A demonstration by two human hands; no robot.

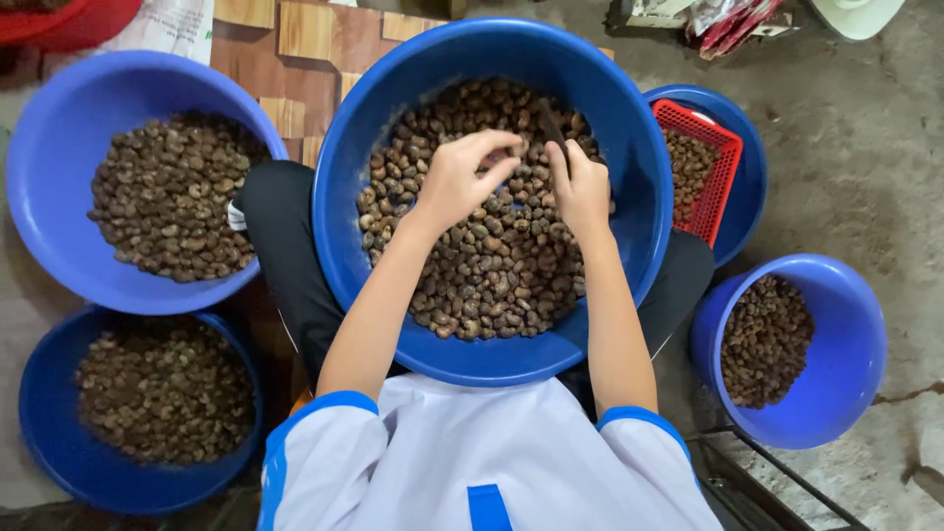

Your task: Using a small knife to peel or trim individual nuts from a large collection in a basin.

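While the left hand's (pixel 454 183) fingers (pixel 500 147) pinch one brown nut and the right hand (pixel 580 187) grips a dark pick (pixel 551 123) over the big nut-filled blue basin (pixel 629 147) on the lap, a slip could jab a finger.

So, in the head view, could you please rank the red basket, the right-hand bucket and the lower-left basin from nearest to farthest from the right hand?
From the right hand:
1. Red basket, just right.
2. Bucket, lower right.
3. Lower-left basin, far left.
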